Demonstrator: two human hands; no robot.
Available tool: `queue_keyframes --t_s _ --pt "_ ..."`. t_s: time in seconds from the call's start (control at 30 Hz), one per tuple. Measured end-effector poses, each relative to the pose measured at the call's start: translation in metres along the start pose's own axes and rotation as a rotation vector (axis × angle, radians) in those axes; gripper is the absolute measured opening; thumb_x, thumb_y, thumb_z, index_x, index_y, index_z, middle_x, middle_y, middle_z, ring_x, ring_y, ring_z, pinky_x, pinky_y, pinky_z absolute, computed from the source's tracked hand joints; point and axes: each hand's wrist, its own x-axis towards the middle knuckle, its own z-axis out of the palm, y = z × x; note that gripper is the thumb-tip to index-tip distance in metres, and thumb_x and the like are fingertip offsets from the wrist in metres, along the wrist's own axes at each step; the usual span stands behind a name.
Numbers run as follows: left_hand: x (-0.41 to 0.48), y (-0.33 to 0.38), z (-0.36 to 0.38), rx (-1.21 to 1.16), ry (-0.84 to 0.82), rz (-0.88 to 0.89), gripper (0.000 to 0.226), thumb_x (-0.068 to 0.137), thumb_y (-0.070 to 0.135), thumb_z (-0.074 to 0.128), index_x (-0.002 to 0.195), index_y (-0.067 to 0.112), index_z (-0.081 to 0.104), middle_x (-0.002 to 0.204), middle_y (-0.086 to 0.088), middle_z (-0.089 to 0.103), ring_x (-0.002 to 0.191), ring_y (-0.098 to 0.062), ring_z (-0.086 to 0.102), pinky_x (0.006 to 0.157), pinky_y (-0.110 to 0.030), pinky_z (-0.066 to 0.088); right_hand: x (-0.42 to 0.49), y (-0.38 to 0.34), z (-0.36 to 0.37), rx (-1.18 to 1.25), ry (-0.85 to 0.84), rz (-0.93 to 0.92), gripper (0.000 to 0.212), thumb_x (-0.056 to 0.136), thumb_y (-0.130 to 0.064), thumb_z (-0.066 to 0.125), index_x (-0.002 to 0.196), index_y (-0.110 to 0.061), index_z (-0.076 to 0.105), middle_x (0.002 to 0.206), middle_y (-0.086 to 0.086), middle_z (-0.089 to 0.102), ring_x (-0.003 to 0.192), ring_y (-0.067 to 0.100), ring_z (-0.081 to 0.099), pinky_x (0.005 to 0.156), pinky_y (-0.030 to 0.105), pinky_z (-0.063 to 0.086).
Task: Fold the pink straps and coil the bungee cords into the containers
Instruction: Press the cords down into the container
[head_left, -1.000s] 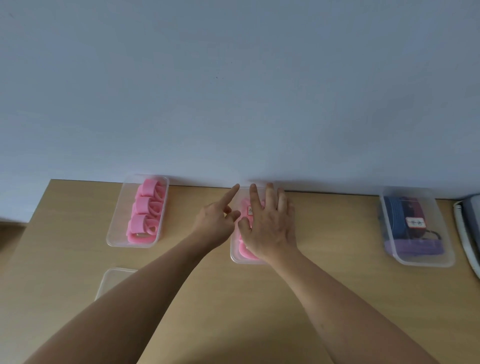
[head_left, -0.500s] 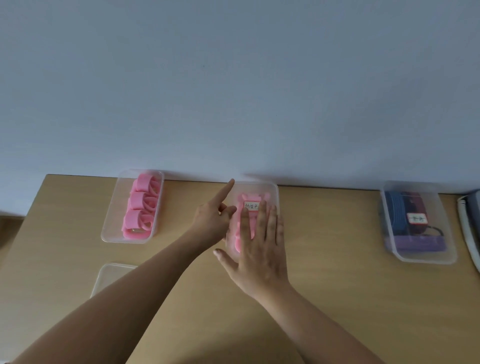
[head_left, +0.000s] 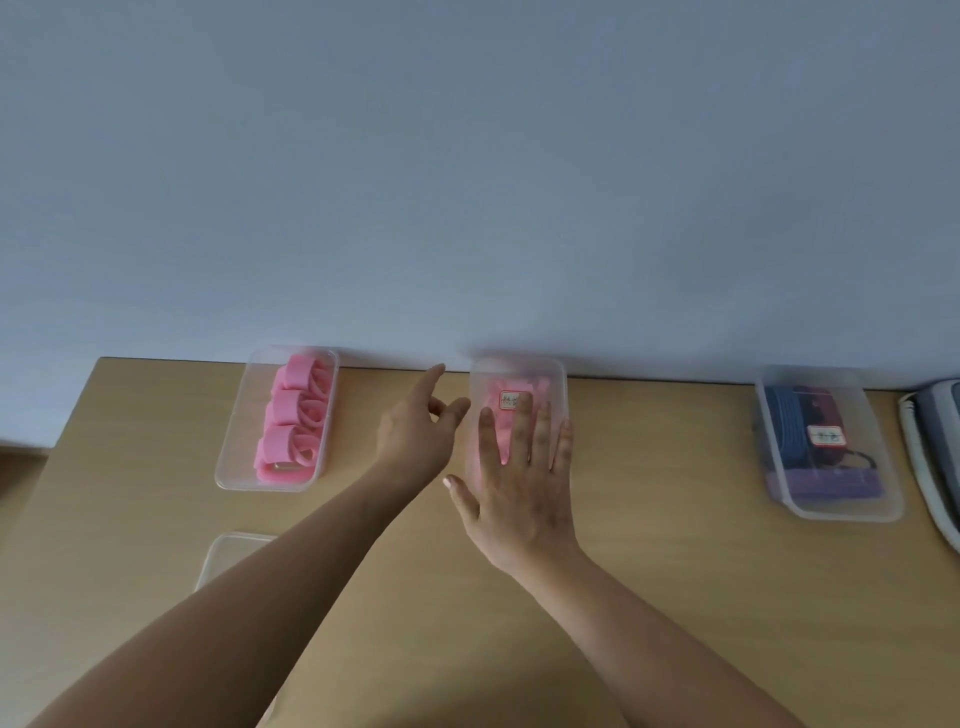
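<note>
at the bench's (head_left: 675, 571) far edge, right hand (head_left: 519, 478) is lying flat, released, on the lidded container (head_left: 550, 379) of pink straps (head_left: 501, 441); left hand (head_left: 415, 436) is pointing, grasping nothing. likely light, slick plastic: gripping its side walls.

bare left hand (head_left: 415, 436) and right hand (head_left: 519, 493), bare forearms (head_left: 270, 597)
</note>
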Motion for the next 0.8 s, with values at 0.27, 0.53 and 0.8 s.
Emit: queue_keyframes --t_s 0.27,0.53,0.8 --pt "-0.026 -0.029 -0.047 0.039 0.106 0.233 0.039 0.101 0.033 0.064 0.139 0.027 0.06 0.087 0.02 0.061 0.076 0.0 0.063 0.068 -0.025 0.05 -0.006 -0.025 0.009 -0.088 0.01 0.053 0.07 0.099 -0.035 0.048 0.155 -0.001 0.023 0.162 0.03 0.008 0.15 0.049 0.006 0.12 0.061 0.017" --pt "-0.055 -0.093 -0.119 0.009 0.119 0.374 0.029 0.096 0.021 0.07 0.126 0.021 0.07 0.085 0.017 0.062 0.075 -0.004 0.061 0.074 -0.029 0.051 -0.005 -0.044 -0.014 -0.235 -0.163 0.183 0.101 0.092 -0.068 0.039 0.157 -0.008 -0.008 0.161 0.023 -0.025 0.148 0.043 -0.024 0.12 0.061 -0.003" --pt "-0.075 -0.207 -0.194 0.193 0.164 0.231 0.029 0.096 0.027 0.069 0.124 0.019 0.071 0.116 -0.006 0.071 0.11 -0.029 0.064 0.092 -0.041 0.051 -0.063 -0.22 -0.003 0.013 -0.053 0.118 0.07 0.094 -0.06 0.037 0.15 -0.018 0.033 0.161 0.025 0.016 0.149 0.043 0.012 0.118 0.056 0.022"
